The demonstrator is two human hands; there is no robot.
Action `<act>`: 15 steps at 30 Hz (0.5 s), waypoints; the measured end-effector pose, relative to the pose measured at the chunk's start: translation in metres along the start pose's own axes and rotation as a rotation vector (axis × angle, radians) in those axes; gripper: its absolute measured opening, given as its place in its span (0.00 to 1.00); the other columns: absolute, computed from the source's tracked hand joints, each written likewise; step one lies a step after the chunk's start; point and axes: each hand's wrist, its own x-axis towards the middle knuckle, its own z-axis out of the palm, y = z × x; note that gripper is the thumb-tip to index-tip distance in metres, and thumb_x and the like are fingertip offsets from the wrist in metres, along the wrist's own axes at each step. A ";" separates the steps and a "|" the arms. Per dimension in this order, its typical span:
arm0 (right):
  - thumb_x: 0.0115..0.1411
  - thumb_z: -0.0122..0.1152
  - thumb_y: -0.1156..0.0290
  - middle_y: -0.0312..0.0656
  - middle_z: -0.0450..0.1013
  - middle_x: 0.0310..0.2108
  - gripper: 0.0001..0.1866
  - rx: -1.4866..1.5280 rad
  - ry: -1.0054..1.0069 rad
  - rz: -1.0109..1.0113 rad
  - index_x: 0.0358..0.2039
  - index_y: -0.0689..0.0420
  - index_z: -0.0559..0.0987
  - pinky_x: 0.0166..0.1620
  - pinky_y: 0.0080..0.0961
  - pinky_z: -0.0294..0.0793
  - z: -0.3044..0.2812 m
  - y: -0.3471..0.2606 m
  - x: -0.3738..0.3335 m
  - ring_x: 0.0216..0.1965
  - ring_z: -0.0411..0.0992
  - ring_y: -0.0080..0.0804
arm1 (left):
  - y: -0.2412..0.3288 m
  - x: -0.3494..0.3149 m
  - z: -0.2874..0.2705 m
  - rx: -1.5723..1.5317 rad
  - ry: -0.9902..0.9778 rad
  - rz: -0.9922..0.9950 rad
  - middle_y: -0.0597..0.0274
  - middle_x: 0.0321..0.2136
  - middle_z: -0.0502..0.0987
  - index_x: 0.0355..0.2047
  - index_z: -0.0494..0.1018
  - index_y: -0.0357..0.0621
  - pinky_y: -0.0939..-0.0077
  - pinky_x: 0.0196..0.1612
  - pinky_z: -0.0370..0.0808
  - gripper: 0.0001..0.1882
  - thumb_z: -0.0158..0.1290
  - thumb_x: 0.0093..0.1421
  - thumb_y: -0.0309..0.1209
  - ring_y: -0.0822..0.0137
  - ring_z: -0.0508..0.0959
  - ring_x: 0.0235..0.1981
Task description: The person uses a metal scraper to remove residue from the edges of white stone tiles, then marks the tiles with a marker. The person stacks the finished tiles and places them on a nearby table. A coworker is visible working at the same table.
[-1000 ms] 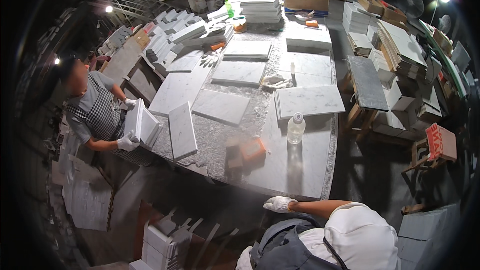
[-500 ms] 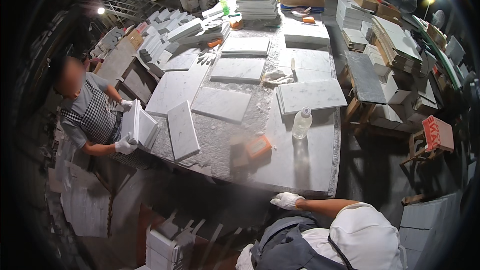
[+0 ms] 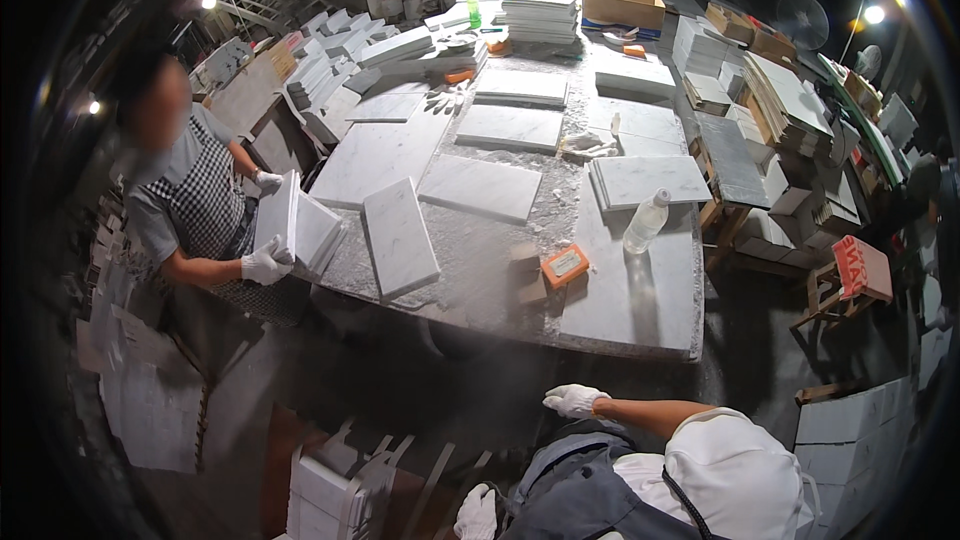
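Worktable (image 3: 640,325) fills centre frame, dusty, covered in marble tiles; nearest to the hands is its bare near edge. Right hand (image 3: 574,400), white glove, lower centre, forearm bent across the body, fingers loosely together, holding nothing. Left hand (image 3: 478,514), gloved, at bottom edge; grip can't tell.

Matt, veined white marble slabs (image 3: 479,187) lie on a dusty, rough stone tabletop (image 3: 480,270). A clear plastic bottle (image 3: 645,222) stands there. Both hands, left (image 3: 478,514) and right (image 3: 574,400), wear white cloth gloves.
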 end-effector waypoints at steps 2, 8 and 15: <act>0.70 0.55 0.51 0.42 0.81 0.44 0.31 0.067 -0.048 0.029 0.66 0.58 0.71 0.45 0.30 0.79 0.015 -0.021 0.003 0.39 0.79 0.30 | -0.017 -0.003 -0.013 -0.082 -0.012 0.018 0.51 0.59 0.76 0.62 0.72 0.50 0.60 0.64 0.68 0.26 0.46 0.71 0.50 0.50 0.73 0.62; 0.71 0.53 0.50 0.44 0.82 0.41 0.30 0.107 -0.148 0.098 0.67 0.54 0.71 0.39 0.29 0.81 0.052 -0.080 0.003 0.34 0.81 0.32 | -0.067 -0.006 -0.041 -0.131 -0.048 -0.050 0.50 0.61 0.74 0.63 0.71 0.47 0.60 0.66 0.66 0.31 0.49 0.69 0.54 0.51 0.71 0.64; 0.71 0.52 0.47 0.42 0.83 0.42 0.29 -0.272 -0.235 -0.056 0.63 0.52 0.76 0.43 0.29 0.81 0.114 -0.139 0.029 0.37 0.82 0.31 | -0.160 0.000 -0.041 -0.128 0.033 -0.180 0.52 0.54 0.80 0.58 0.75 0.54 0.55 0.59 0.72 0.28 0.51 0.67 0.58 0.48 0.77 0.57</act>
